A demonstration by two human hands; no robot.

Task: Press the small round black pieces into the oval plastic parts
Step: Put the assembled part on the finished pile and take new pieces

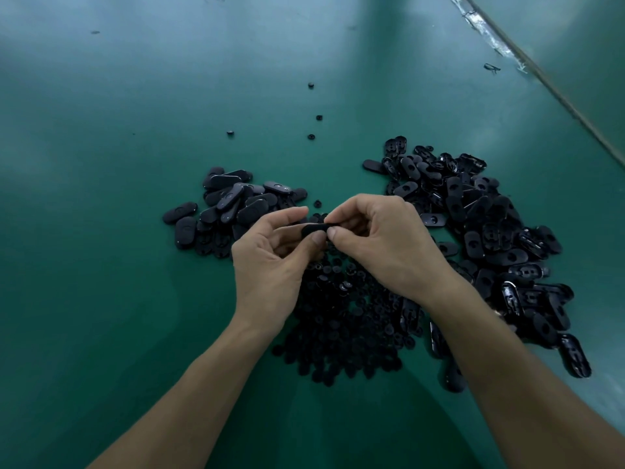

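At frame centre, an oval plastic part [314,229] lies pinched between the left hand [270,265] and right hand [382,245], thumbs pressing its near edge, fingers curled behind.

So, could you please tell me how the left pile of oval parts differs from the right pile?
The left pile is smaller; the right pile is much larger and stretches nearer the camera. Most parts in the left pile show smooth, closed faces, while many in the right pile show a hole or hollow inside. Both are black ovals on the green table.
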